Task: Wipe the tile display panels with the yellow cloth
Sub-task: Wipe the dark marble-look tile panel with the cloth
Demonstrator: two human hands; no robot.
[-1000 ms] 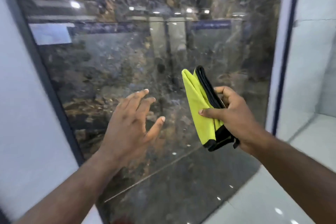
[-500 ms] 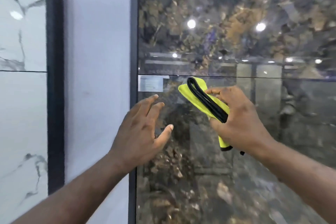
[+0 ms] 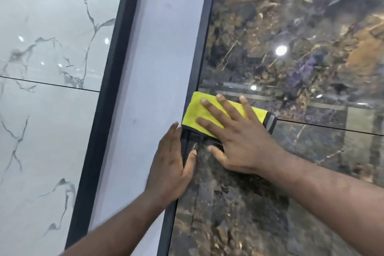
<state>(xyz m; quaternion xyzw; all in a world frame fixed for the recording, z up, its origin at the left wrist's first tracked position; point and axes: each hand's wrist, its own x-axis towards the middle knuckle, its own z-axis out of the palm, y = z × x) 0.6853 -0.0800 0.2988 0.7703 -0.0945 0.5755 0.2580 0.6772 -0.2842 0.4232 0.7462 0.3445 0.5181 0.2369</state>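
The folded yellow cloth (image 3: 193, 113), edged in black, lies flat against the dark glossy marble-look tile panel (image 3: 295, 27), at the panel's left edge where a horizontal seam runs. My right hand (image 3: 239, 141) is spread over the cloth and pins it to the panel. My left hand (image 3: 170, 164) rests flat just below and left of the cloth, fingers on the black frame (image 3: 202, 54) and thumb on the dark tile. It holds nothing.
Left of the black frame runs a plain pale grey upright strip (image 3: 149, 64). Beyond it, behind another black frame bar (image 3: 104, 97), stands a white panel with grey veins (image 3: 47, 48). Ceiling lights reflect in both glossy surfaces.
My right hand has gone from pinching the folded cloth in the air to pressing it flat on the dark panel's left edge. My left hand has moved in onto the frame.
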